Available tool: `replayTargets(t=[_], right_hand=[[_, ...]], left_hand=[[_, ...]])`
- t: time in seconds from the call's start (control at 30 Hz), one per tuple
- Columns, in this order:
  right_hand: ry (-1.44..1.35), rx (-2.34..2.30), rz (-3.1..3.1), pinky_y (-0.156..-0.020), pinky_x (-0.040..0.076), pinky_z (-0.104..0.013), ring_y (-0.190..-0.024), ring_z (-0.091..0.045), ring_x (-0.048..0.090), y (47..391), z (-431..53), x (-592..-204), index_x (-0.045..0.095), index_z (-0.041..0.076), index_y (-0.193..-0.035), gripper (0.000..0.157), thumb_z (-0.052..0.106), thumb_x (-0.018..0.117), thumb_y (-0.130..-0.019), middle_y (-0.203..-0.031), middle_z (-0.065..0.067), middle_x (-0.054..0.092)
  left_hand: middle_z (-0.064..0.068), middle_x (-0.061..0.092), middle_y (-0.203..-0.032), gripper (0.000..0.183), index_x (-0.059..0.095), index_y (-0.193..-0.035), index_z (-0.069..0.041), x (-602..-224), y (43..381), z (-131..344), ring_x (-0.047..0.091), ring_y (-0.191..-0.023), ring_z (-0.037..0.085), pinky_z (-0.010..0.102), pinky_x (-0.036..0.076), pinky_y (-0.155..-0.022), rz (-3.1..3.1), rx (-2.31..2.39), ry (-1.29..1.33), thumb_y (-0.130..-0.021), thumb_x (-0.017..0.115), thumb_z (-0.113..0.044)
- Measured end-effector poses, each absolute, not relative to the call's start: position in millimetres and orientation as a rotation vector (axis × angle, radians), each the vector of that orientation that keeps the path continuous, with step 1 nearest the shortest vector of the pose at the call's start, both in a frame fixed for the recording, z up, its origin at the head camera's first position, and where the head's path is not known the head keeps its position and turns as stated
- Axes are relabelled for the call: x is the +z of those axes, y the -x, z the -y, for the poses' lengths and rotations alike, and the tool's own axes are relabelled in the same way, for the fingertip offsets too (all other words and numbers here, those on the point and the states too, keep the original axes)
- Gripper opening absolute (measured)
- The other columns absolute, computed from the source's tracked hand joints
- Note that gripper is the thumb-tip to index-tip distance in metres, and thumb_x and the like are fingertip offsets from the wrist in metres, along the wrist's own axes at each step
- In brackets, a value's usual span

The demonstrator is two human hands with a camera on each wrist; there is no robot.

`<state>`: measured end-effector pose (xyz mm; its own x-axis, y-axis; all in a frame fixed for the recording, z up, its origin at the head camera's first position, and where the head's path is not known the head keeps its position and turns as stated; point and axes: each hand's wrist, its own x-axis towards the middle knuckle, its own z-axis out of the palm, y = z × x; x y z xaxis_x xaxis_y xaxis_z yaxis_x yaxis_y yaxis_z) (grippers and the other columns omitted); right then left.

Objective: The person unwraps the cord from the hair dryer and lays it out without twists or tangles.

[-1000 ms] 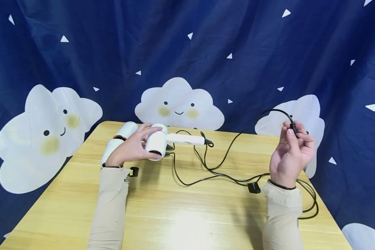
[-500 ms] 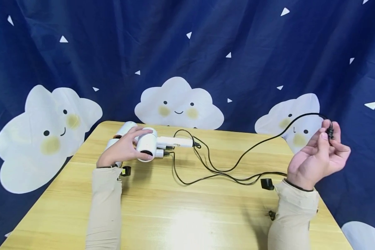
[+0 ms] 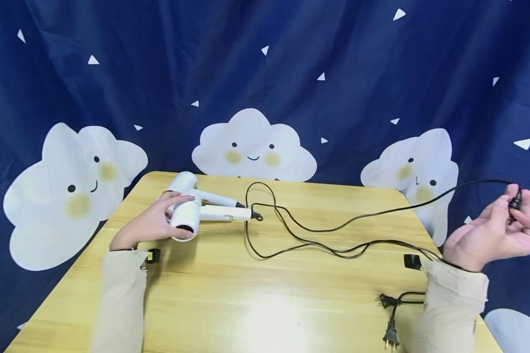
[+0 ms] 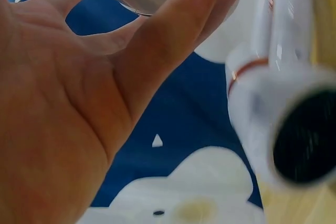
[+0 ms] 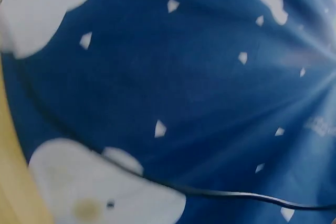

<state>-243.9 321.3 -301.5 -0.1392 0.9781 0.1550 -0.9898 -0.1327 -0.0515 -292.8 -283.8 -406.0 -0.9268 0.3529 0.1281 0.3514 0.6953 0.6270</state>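
In the head view, my left hand point(image 3: 147, 223) holds a white hair dryer point(image 3: 188, 214) by its barrel, thumb at the dark open end, handle pointing right. Another white hair dryer point(image 3: 185, 180) lies just behind it. The left wrist view shows my fingers around the held barrel at the top, and a lying dryer point(image 4: 257, 103) with a copper-coloured ring to the right. Out past the table's right edge, my right hand point(image 3: 490, 233) pinches the black plug end point(image 3: 515, 203) of a power cord, raised. That cord point(image 5: 236, 194) crosses the right wrist view, where the hand is almost wholly out of frame.
Black cords point(image 3: 318, 242) loop over the middle of the wooden table point(image 3: 229, 304). Two plugs point(image 3: 390, 336) lie near the right forearm. A blue curtain point(image 3: 265, 63) with clouds hangs close behind the table.
My left hand has carried the held dryer left and nearer, beside the lying ones. My right hand has moved right with the plug end, drawing its cord straighter. Two plugs now show on the table.
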Motion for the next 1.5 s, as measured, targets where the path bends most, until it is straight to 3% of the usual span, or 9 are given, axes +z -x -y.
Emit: replayTargets(t=[0.17,0.5,0.67,0.8,1.0,1.13,1.23,1.4,1.5], right_hand=[[-0.049,1.601,0.174,-0.098,0.052,-0.039,-0.105,-0.038,0.059,248.0,-348.6,-312.5,0.037,-0.015,-0.086,0.031,-0.035,0.056,-0.073,-0.107,-0.028,0.055],[0.252,1.670,0.441,-0.095,0.047,-0.021,-0.109,-0.023,0.063,238.7,-392.9,-340.4,0.051,-0.013,-0.095,0.014,-0.019,0.059,-0.085,-0.114,-0.019,0.064],[0.525,1.612,0.713,-0.089,0.042,-0.013,-0.102,-0.011,0.058,228.8,-412.6,-354.0,0.069,0.002,-0.100,0.012,-0.001,0.067,-0.088,-0.107,-0.005,0.069],[0.698,1.504,0.920,-0.090,0.039,-0.008,-0.105,-0.005,0.056,221.0,-423.6,-365.3,0.071,0.014,-0.105,0.014,0.010,0.067,-0.091,-0.108,0.006,0.068],[0.520,1.588,0.838,-0.093,0.045,-0.013,-0.111,-0.015,0.062,217.1,-428.0,-385.3,0.066,0.003,-0.089,0.010,-0.006,0.064,-0.087,-0.113,-0.004,0.067],[0.355,1.554,0.839,-0.094,0.051,-0.026,-0.100,-0.024,0.066,218.2,-422.1,-402.7,0.058,0.001,-0.075,0.017,-0.015,0.064,-0.078,-0.109,-0.013,0.060],[0.291,1.524,0.949,-0.086,0.056,-0.027,-0.086,-0.024,0.069,216.3,-419.4,-415.8,0.056,0.001,-0.067,0.021,-0.018,0.061,-0.074,-0.100,-0.017,0.064],[0.372,1.623,1.198,-0.066,0.056,-0.015,-0.067,-0.011,0.072,204.7,-421.7,-426.2,0.054,0.000,-0.065,0.025,-0.022,0.065,-0.071,-0.078,-0.003,0.074],[0.516,1.719,1.395,-0.057,0.055,-0.015,-0.056,-0.006,0.070,196.9,-426.9,-427.5,0.053,-0.001,-0.070,0.024,-0.020,0.067,-0.073,-0.065,0.001,0.073]], left_hand=[[0.019,0.027,-0.153,0.093,0.044,-0.147,-0.028,-412.4,272.0,305.1,0.058,-0.105,0.033,0.029,0.049,-0.079,-2.876,1.076,-0.558,-0.067,0.089,-0.046],[0.024,0.022,-0.155,0.095,0.040,-0.149,-0.027,-424.1,230.7,336.1,0.055,-0.107,0.038,0.027,0.050,-0.071,-2.907,1.022,-0.430,-0.069,0.088,-0.045],[0.026,0.022,-0.154,0.094,0.040,-0.149,-0.025,-432.4,213.9,348.9,0.056,-0.102,0.037,0.025,0.050,-0.066,-2.918,1.019,-0.404,-0.070,0.088,-0.042],[0.028,0.021,-0.153,0.094,0.039,-0.150,-0.023,-437.0,207.6,355.9,0.059,-0.100,0.034,0.024,0.048,-0.066,-2.920,0.985,-0.393,-0.071,0.087,-0.042],[0.030,0.020,-0.154,0.096,0.038,-0.150,-0.023,-445.0,207.6,360.6,0.060,-0.103,0.036,0.023,0.048,-0.068,-2.904,0.966,-0.403,-0.071,0.087,-0.042],[0.030,0.020,-0.155,0.096,0.038,-0.150,-0.023,-451.7,206.7,362.0,0.060,-0.106,0.040,0.022,0.048,-0.070,-2.898,0.975,-0.411,-0.070,0.088,-0.042],[0.030,0.019,-0.155,0.097,0.038,-0.151,-0.022,-457.2,205.5,363.9,0.060,-0.106,0.040,0.021,0.049,-0.072,-2.887,0.996,-0.419,-0.070,0.088,-0.040],[0.033,0.014,-0.157,0.098,0.036,-0.152,-0.019,-460.1,203.7,370.5,0.059,-0.107,0.044,0.021,0.050,-0.073,-2.866,1.030,-0.434,-0.071,0.088,-0.035],[0.033,0.011,-0.159,0.099,0.034,-0.153,-0.018,-460.9,203.1,374.9,0.058,-0.107,0.045,0.020,0.050,-0.074,-2.871,1.029,-0.438,-0.072,0.088,-0.033]])
